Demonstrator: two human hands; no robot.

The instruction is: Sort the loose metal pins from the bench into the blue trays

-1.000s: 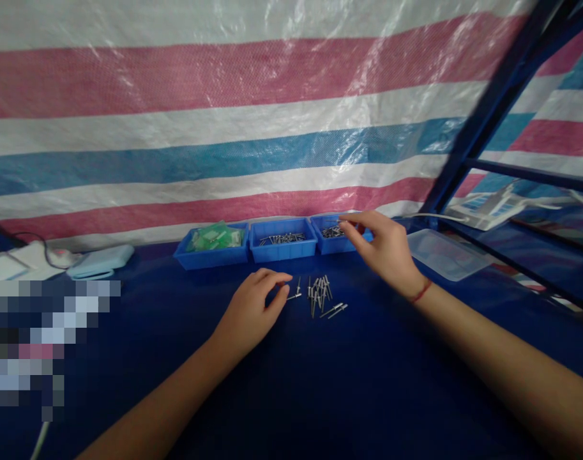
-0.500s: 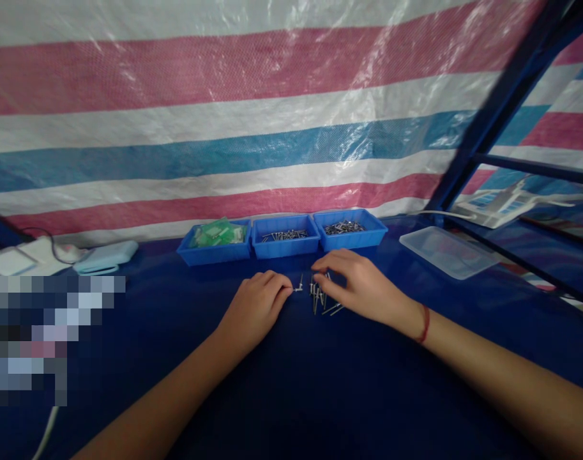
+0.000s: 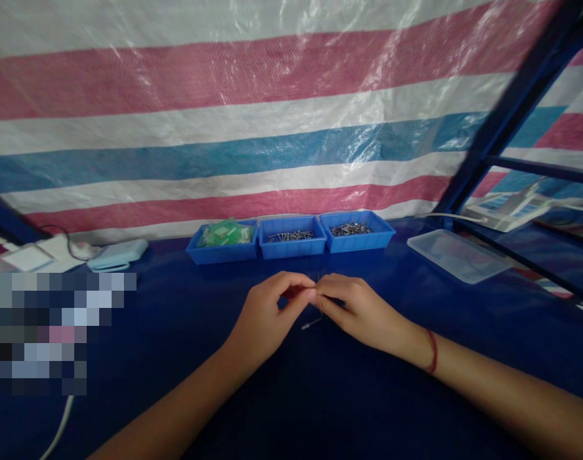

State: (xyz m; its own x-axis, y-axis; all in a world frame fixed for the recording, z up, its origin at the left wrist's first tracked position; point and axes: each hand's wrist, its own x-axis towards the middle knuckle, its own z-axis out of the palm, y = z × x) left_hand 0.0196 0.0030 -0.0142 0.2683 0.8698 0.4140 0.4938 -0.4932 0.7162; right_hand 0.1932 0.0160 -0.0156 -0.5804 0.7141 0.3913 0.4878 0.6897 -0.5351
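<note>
My left hand [image 3: 269, 310] and my right hand [image 3: 355, 303] meet fingertip to fingertip above the dark blue table [image 3: 291, 396]. Both are closed in a pinch around blind rivets, mostly hidden by the fingers; only thin pin ends show above and below the fingertips. Just under the hands a single blind rivet [image 3: 311, 324] lies on the table. Behind them stand three blue bins in a row: the left bin [image 3: 221, 254] has green packets [image 3: 227, 231], the middle bin [image 3: 292, 248] has long-pinned rivets [image 3: 294, 236], and the right bin [image 3: 361, 241] has small metal parts [image 3: 351, 229].
A clear plastic lid [image 3: 458, 255] lies to the right, near the blue metal frame [image 3: 504, 121]. At left are a light blue case [image 3: 119, 254], a white box [image 3: 30, 257] and a white cable [image 3: 61, 428]. A striped plastic sheet [image 3: 253, 147] hangs behind the bins.
My left hand has moved right until its fingertips meet those of my right hand. The loose cluster of rivets beneath the right hand is no longer visible, apart from one on the table.
</note>
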